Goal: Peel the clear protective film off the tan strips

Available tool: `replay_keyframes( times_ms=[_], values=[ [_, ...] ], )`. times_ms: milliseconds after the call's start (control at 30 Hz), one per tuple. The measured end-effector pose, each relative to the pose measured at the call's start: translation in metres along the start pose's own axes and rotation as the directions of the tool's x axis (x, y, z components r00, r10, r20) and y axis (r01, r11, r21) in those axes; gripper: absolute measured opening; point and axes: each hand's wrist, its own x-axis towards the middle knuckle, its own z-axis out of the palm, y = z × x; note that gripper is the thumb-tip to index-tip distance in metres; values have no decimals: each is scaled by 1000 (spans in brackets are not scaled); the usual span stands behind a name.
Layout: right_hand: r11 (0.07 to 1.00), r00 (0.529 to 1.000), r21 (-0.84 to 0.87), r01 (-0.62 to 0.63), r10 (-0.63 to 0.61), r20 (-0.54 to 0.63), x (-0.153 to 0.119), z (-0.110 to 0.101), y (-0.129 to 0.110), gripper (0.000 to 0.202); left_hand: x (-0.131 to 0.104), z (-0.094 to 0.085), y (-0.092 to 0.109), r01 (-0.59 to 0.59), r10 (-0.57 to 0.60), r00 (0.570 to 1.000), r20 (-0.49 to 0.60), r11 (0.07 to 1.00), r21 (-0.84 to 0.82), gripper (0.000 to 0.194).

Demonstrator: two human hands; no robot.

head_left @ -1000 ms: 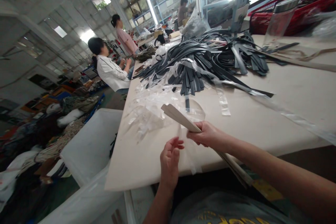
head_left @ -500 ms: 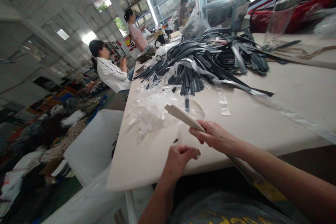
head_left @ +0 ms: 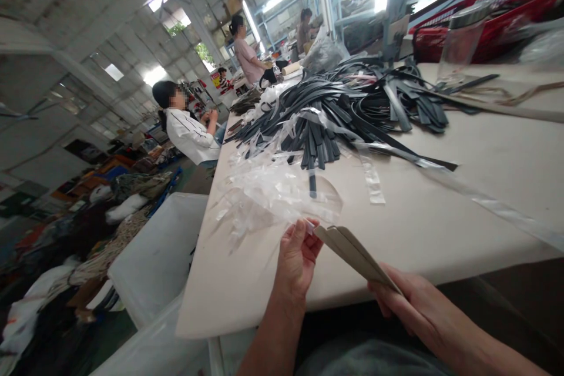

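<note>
My right hand [head_left: 405, 299] is closed round a bundle of flat beige strips [head_left: 352, 252], which point up and left over the front of the table. At their far end my left hand [head_left: 299, 252] pinches a small whitish piece [head_left: 310, 227] between thumb and fingers, right beside the strip ends. Beyond my hands, crumpled clear plastic [head_left: 273, 191] lies on the pale tabletop [head_left: 423, 205]. A big heap of dark grey strips [head_left: 326, 111] is spread behind the plastic.
A white bin [head_left: 154, 252] stands left of the table. A clear bottle [head_left: 460, 41] and a red basket [head_left: 493, 17] are at the back right. A seated person in white [head_left: 189, 135] is at the far left edge.
My right hand has drawn the strips down and nearer to me. My left hand has risen to their far end and now pinches a whitish piece there.
</note>
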Motion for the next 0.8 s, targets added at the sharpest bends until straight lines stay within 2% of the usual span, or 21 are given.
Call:
replay_keyframes(
  times_ms=[233, 333, 533, 800],
  values=[
    [993, 996, -86, -84, 83, -22, 2, 1, -2, 50, -2, 7, -5, 17, -17, 999, 36, 1000, 4, 28],
    [993, 997, -89, -81, 80, -20, 2, 0, -3, 48, -4, 7, -5, 17, -18, 999, 28, 1000, 14, 28],
    [989, 993, -103, -107, 101, -59, 1, -1, -2, 49, -1, 3, 1, 6, -4, 998, -57, 1000, 29, 34],
    [984, 994, -153, -85, 74, -81, 4, 3, 3, 46, -5, 7, -3, 32, -31, 999, -24, 999, 20, 33]
  ],
)
